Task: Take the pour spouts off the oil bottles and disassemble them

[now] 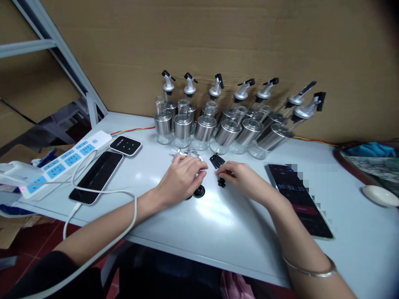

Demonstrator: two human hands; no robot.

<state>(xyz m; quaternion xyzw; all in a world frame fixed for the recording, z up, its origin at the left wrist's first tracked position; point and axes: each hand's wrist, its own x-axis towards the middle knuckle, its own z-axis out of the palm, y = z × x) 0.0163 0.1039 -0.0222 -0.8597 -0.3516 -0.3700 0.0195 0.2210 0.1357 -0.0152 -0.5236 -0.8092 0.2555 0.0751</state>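
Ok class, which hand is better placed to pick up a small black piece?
Probably the right hand: its fingertips are beside the small black pieces, while the left hand is nearer the silver parts.

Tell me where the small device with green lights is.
In the head view, the device lies on the left of the table, just beyond the far end of the plugged-in phone and right of the power strip.

My left arm (115,224) comes out of a loose black sleeve (59,265) with a plain, unmarked look, and is bare from there down to my left hand (182,176). On my right forearm (299,232) I wear a thin, rounded, silvery bangle (311,273) with a shine to it. My right hand (241,178) is bare, slim-fingered and smooth-knuckled. Dark clothing (174,274) covers my lap, its details lost in shadow.
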